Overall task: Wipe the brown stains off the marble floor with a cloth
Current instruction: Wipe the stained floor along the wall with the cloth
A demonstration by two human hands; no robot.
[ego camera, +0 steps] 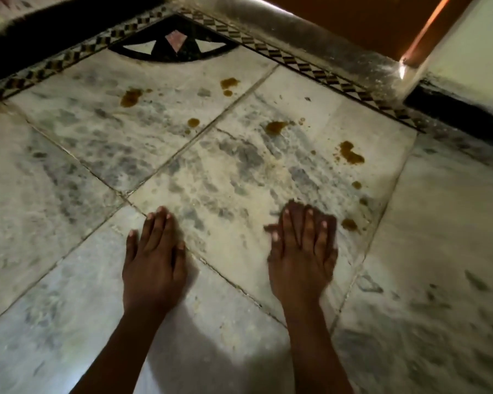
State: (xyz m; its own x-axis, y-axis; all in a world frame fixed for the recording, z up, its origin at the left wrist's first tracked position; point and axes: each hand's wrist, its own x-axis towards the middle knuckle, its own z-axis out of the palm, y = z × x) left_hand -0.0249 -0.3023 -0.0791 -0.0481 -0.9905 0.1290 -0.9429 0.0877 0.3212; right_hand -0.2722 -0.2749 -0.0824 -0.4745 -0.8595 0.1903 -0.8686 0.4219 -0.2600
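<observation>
Several brown stains dot the white and grey marble floor [69, 177]: one at the far left [130, 97], one near the inlay [228, 83], one in the middle [275, 127], a larger one at the right [350, 153]. My left hand [154, 257] lies flat on the floor with straight fingers and holds nothing. My right hand [302, 251] is also flat with straight fingers, and it is blurred. A dark smudge shows around its fingertips; I cannot tell whether it is a cloth. A small stain [349, 224] lies just right of that hand.
A checkered inlay border [296, 62] and a black triangular corner motif [174, 44] edge the floor at the back. A raised stone sill [310, 32] runs beyond it, with a white post [461, 46] on a black base at the far right.
</observation>
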